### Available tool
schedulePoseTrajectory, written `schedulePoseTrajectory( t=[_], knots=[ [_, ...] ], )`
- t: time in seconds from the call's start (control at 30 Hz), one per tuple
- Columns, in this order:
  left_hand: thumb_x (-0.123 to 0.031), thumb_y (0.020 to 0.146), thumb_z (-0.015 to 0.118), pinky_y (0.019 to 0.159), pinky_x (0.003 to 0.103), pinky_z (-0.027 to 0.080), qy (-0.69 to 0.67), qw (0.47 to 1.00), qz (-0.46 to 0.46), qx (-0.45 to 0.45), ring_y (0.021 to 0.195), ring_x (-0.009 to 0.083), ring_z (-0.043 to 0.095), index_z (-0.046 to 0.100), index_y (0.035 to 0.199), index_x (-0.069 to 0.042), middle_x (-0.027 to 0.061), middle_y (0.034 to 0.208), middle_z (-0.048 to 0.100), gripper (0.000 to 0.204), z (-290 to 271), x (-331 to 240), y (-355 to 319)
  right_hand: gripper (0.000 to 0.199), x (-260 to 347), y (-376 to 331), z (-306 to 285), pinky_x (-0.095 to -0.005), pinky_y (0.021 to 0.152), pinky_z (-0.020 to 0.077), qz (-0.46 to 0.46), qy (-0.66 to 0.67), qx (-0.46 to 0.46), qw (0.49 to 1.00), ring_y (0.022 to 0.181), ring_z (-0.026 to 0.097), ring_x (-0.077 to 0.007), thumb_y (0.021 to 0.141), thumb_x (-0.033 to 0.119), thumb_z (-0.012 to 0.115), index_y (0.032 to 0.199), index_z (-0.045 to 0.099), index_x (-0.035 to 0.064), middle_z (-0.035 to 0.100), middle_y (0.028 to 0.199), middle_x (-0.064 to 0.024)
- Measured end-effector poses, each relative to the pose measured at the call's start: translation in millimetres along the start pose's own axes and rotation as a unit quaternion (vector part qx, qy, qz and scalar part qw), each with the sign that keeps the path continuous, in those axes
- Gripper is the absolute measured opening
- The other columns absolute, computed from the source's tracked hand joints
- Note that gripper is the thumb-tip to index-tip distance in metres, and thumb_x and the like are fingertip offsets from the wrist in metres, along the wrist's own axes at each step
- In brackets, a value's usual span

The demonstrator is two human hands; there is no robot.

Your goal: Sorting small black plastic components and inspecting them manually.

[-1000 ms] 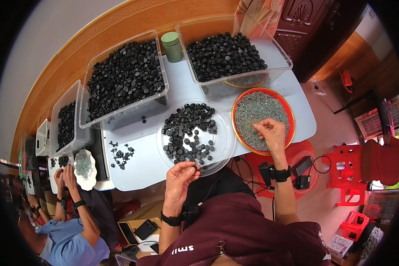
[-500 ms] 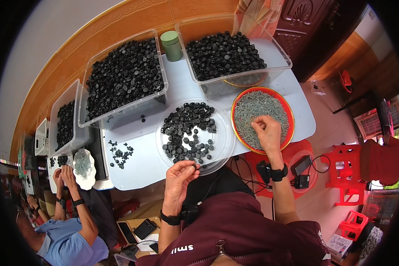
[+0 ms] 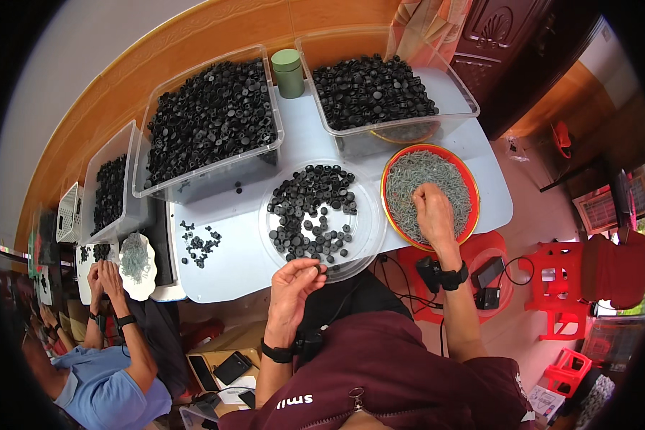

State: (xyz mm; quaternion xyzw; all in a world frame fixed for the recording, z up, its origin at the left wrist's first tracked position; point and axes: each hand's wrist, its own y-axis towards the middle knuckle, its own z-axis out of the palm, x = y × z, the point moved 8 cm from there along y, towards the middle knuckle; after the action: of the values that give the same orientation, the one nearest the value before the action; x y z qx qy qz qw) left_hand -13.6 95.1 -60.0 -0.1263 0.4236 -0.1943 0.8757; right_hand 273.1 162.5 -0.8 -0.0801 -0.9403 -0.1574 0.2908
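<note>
My left hand (image 3: 291, 292) is at the near edge of the clear round tray (image 3: 369, 208), thumb and fingers closed on a small black round cap (image 3: 322, 269). Many similar black caps (image 3: 309, 192) lie loose in that tray. To the right, my right hand (image 3: 435, 215) reaches over a red bowl (image 3: 474, 204) with a yellow rim, full of thin grey screws (image 3: 426, 166). Its fingertips are pinched together down at the pile; whatever they grip is too small to make out.
Large clear bins (image 3: 279, 132) of black parts stand along the back, with a green canister (image 3: 288, 75) between two. Small black pieces (image 3: 202, 245) lie on the table's left. A co-worker's hands (image 3: 106, 279) work beside a white dish (image 3: 150, 279). Red stools (image 3: 552, 276) stand right.
The view has shifted slightly, so the table things sit a little further right. My right hand's fingers have drawn closer together over the screws. My left hand still holds the cap.
</note>
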Motion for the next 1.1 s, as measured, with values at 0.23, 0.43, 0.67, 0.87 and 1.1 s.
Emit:
schedulePoseTrajectory(
  t=[0.23,0.43,0.67,0.87,1.1],
  knots=[
    [-0.003,0.083,0.061,0.067,0.024,0.055,-0.001,1.000,-0.007,0.007,0.073,0.0160,0.064,0.061,0.098,0.002,0.0147,0.088,0.065,0.015,0,3,4,0.007,2,-9,3,-0.0394,0.064,0.0443,0.002,0.002,0.049,0.999,0.072,0.057,-0.0299,0.073,0.001,0.064,0.077,0.058,0.0003,0.057,0.076,-0.0143],
    [-0.003,0.082,0.062,0.067,0.025,0.055,-0.002,1.000,-0.008,-0.001,0.073,0.0160,0.064,0.061,0.098,0.002,0.0145,0.088,0.066,0.016,0,1,-1,0.007,-9,-7,3,-0.0365,0.061,0.0453,0.020,0.084,0.018,0.996,0.066,0.059,-0.0296,0.074,-0.001,0.062,0.080,0.058,-0.0015,0.059,0.075,-0.0154],
    [-0.003,0.082,0.062,0.067,0.025,0.055,-0.005,1.000,-0.010,0.003,0.072,0.0159,0.064,0.061,0.098,0.002,0.0148,0.088,0.065,0.017,-1,3,2,0.003,-26,-5,-8,-0.0303,0.057,0.0457,0.069,0.168,0.005,0.983,0.062,0.057,-0.0150,0.078,-0.002,0.058,0.081,0.058,-0.0016,0.059,0.071,-0.0098],
    [-0.002,0.083,0.061,0.068,0.024,0.055,-0.006,1.000,-0.007,0.001,0.073,0.0159,0.065,0.060,0.098,0.003,0.0148,0.089,0.066,0.016,0,0,0,0.009,-24,-10,-3,-0.0201,0.055,0.0433,0.124,0.415,0.021,0.901,0.066,0.051,-0.0046,0.082,-0.001,0.056,0.091,0.060,-0.0003,0.055,0.076,0.0020],
    [-0.001,0.083,0.061,0.073,0.025,0.055,-0.053,0.998,-0.008,0.032,0.080,0.0165,0.065,0.060,0.100,0.003,0.0147,0.093,0.065,0.018,12,0,1,0.025,69,-59,47,-0.0202,0.064,0.0435,0.153,0.590,0.262,0.749,0.072,0.050,-0.0061,0.091,0.008,0.048,0.111,0.058,-0.0017,0.053,0.079,-0.0002]
  ],
)
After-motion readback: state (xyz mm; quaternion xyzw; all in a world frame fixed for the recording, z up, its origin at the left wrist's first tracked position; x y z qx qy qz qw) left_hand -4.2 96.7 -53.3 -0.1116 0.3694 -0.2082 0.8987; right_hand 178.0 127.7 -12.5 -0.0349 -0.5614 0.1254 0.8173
